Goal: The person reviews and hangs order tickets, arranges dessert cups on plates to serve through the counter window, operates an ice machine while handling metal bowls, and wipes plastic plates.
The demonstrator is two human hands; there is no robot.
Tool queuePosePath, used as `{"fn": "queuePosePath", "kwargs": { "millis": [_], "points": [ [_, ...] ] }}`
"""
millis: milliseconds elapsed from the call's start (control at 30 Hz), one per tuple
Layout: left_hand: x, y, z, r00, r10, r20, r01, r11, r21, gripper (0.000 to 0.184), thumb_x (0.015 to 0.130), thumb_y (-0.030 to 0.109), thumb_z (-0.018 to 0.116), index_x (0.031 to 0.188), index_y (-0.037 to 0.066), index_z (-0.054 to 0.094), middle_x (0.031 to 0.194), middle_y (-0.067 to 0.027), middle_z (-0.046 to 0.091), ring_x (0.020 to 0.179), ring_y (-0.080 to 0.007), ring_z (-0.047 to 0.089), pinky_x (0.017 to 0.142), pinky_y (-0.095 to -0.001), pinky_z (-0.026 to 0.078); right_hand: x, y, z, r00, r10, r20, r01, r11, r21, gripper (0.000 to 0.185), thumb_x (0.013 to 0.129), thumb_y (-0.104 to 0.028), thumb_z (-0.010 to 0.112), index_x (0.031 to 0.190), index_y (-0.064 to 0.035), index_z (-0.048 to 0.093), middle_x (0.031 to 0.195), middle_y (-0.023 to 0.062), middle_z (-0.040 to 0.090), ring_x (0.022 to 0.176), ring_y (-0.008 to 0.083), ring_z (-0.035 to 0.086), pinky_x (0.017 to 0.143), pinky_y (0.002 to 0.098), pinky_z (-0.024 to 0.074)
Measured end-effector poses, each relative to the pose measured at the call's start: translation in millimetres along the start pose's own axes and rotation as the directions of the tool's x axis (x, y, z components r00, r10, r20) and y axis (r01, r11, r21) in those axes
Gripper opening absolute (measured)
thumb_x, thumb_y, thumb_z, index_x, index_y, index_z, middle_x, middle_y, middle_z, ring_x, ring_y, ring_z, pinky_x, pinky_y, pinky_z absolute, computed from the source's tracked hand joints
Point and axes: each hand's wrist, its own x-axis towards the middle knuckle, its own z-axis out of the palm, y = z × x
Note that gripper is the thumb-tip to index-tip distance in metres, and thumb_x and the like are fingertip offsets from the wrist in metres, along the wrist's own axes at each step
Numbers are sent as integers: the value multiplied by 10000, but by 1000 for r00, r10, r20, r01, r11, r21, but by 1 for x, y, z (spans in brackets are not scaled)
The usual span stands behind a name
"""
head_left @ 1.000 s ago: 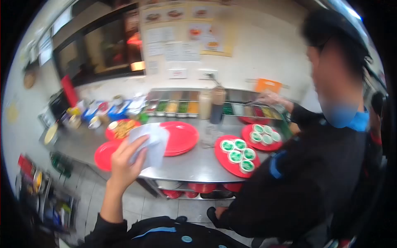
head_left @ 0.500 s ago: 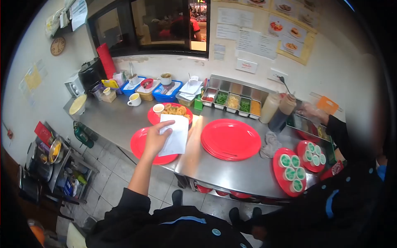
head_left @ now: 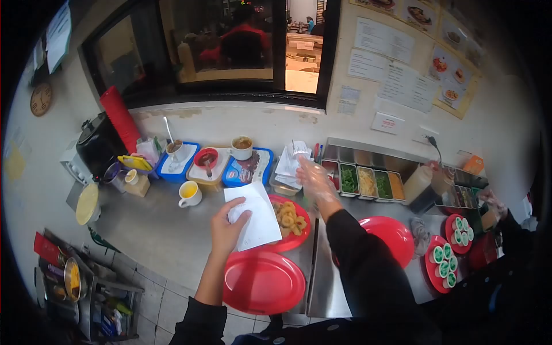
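My left hand (head_left: 229, 227) is closed on a sheet of white paper (head_left: 253, 221), thumb on top. The paper partly covers a red oval plate (head_left: 307, 221) of fried rings (head_left: 289, 218). Below it is another red plate (head_left: 264, 282) with nothing on it. My right hand (head_left: 319, 183), in a clear plastic glove, reaches across the counter with its fingers stretched out. Its fingertips are at a pile of white paper slips (head_left: 286, 167) on a container; whether they touch the slips is hard to see.
Several tubs line the wall, with a blue one (head_left: 261, 167) nearest the slips. A yellow-filled cup (head_left: 190, 194) stands in front. Metal topping trays (head_left: 366, 182), a squeeze bottle (head_left: 418, 183) and red plates of lidded cups (head_left: 441, 264) are to the right, beside a co-worker's gloved hand (head_left: 493, 201).
My right arm has come into view and stretched forward to the slips. The view has shifted closer to the counter's left side. My left hand still holds the paper.
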Motion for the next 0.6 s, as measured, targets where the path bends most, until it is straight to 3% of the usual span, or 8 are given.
{"fn": "queuePosePath", "kwargs": {
  "millis": [67, 133, 200, 267, 333, 433, 500, 600],
  "points": [
    [21, -7, -7, 1000, -22, 8, 22, 999, -39, 321, 762, 37, 690, 1076, 24, 625, 996, -86, 646, 909, -144, 590, 801, -265, 463, 64, 16, 15, 997, 61, -37, -63, 997, -34, 485, 768, -401, 706, 1081, -47, 598, 874, 66, 600, 666, 148, 540, 594, 264, 447],
    [37, -21, -11, 1000, 5, 1, -5, 998, -65, 328, 755, 29, 693, 1075, 23, 621, 1001, -88, 642, 919, -146, 587, 808, -268, 462, 101, 41, 21, 981, 75, -180, -61, 995, 81, 361, 747, -318, 748, 920, -45, 587, 727, 26, 554, 570, 136, 526, 457, 275, 411],
    [51, -33, -13, 1000, 25, 3, -24, 995, -92, 335, 749, 22, 696, 1075, 21, 618, 1006, -89, 638, 929, -148, 584, 815, -271, 460, 101, 38, 22, 993, -4, -114, 22, 988, 155, 328, 762, -300, 737, 909, -48, 587, 712, 14, 546, 567, 123, 517, 454, 266, 403],
    [76, -38, -11, 999, 31, -23, -32, 998, -55, 319, 737, 26, 705, 1045, 14, 623, 1027, -93, 635, 948, -160, 589, 835, -274, 457, 66, 1, 29, 981, -195, 23, 184, 955, 234, 254, 806, -267, 696, 892, -58, 579, 703, -8, 528, 548, 86, 486, 458, 232, 390],
    [111, -44, -5, 987, 141, -71, -133, 986, 103, 313, 724, 32, 715, 1023, 7, 627, 1051, -98, 634, 983, -178, 589, 870, -283, 446, 36, -36, 22, 962, -272, -10, 268, 939, 216, 212, 809, -223, 694, 890, -78, 562, 704, -24, 517, 562, 70, 484, 472, 206, 387],
    [172, -37, 24, 965, 260, -3, -260, 965, 40, 352, 734, 69, 715, 1069, 15, 624, 1084, -111, 627, 1044, -193, 568, 913, -295, 421, -28, -83, -2, 897, -435, -75, 441, 874, 205, 199, 810, -175, 689, 917, -80, 552, 720, -42, 500, 573, 47, 468, 491, 171, 367],
    [200, -7, 47, 964, 251, 94, -247, 968, -54, 416, 719, 91, 738, 1109, 19, 612, 1094, -112, 616, 1003, -197, 581, 856, -293, 449, -76, -98, -16, 886, -388, -254, 432, 889, 150, 205, 818, -165, 674, 949, -58, 558, 712, -41, 497, 567, 43, 454, 490, 166, 346],
    [239, -7, 91, 929, 298, 220, -234, 932, -276, 463, 686, 105, 772, 1113, 25, 614, 1034, -110, 618, 924, -186, 596, 790, -280, 478, -122, -84, -68, 901, -335, -275, 350, 937, 6, 178, 822, -153, 657, 937, -43, 578, 703, -38, 505, 577, 42, 451, 500, 171, 347]
  ]
}}
